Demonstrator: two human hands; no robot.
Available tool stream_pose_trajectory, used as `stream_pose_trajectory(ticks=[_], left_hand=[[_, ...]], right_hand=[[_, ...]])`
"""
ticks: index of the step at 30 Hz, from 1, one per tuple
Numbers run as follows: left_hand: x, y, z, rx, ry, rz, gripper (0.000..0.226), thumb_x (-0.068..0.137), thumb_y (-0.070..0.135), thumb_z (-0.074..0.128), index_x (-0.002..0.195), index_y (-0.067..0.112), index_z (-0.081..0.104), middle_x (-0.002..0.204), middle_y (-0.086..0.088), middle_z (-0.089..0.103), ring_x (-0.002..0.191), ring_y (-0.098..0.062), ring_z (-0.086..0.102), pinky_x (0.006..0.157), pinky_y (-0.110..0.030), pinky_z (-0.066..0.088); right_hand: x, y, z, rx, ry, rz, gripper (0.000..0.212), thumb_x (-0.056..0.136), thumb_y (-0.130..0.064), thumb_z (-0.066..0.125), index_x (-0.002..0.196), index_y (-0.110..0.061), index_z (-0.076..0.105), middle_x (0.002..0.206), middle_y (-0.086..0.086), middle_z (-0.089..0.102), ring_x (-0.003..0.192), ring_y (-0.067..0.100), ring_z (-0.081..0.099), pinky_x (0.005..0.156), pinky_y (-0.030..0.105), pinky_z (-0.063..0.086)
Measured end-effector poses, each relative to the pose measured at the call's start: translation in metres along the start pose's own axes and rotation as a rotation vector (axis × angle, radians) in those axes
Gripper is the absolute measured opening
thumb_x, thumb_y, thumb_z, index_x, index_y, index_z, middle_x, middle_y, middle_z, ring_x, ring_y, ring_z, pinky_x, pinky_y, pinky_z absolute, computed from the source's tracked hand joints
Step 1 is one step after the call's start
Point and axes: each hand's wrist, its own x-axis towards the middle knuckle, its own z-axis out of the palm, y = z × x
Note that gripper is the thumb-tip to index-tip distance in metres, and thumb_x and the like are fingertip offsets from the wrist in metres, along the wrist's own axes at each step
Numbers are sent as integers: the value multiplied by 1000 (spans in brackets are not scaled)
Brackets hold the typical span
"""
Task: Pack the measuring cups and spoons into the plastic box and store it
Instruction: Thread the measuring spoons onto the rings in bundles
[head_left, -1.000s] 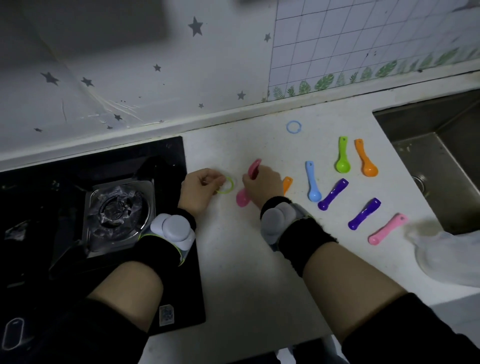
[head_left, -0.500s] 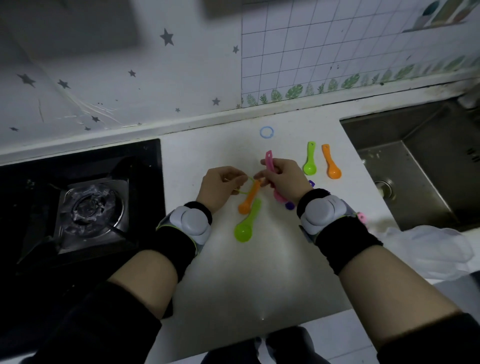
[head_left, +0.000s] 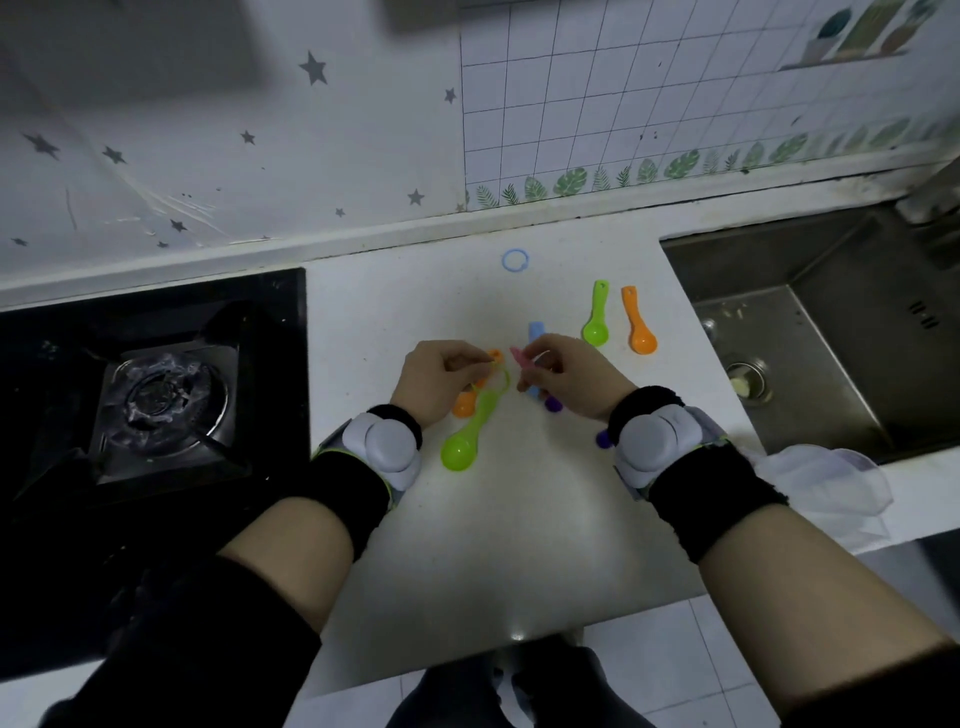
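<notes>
In the head view, a thin green ring (head_left: 504, 378) is pinched by the left hand (head_left: 441, 374), with a large green spoon (head_left: 466, 439) apparently threaded on it, and a pink spoon (head_left: 519, 357) is gripped at its handle tip by the right hand (head_left: 574, 375). The spoons are judged light, stiff, slightly slick plastic, best taken by the holed handle end. Two small spoons (head_left: 596, 319) lie loose on the worktop (head_left: 519, 530) beside the sink (head_left: 831, 270).

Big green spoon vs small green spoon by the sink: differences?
The large green spoon has a much bigger bowl than the small green spoon. The large one's handle runs up to the left hand; the small one lies untouched beside an orange spoon. Both are bright green, bowls toward the person.
</notes>
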Motion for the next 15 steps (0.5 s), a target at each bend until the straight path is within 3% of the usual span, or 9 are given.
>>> stream_pose_trajectory(ticks=[4, 7, 15], left_hand=[[-4, 5, -1, 47, 33, 31, 10, 80, 10, 71, 79, 20, 72, 68, -2, 66, 61, -8, 57, 76, -32, 54], [-7, 10, -1, 98, 40, 74, 13, 79, 12, 71, 76, 25, 71, 69, -1, 66, 55, 6, 54, 71, -20, 50], [-14, 22, 0, 128, 42, 120, 14, 80, 12, 69, 76, 25, 71, 65, 4, 64, 54, 10, 54, 60, -2, 41]], right_hand=[[-1, -1, -6, -294, 61, -78, 18, 86, -20, 64, 102, -13, 68, 97, 7, 71, 79, 17, 58, 69, 24, 39], [-1, -6, -9, -396, 81, -110, 21, 87, -25, 62, 105, -16, 70, 99, 7, 71, 92, 24, 62, 72, 24, 36], [-1, -19, -16, -529, 49, -162, 23, 89, -25, 62, 109, -19, 70, 100, 6, 71, 92, 23, 61, 72, 26, 37]])
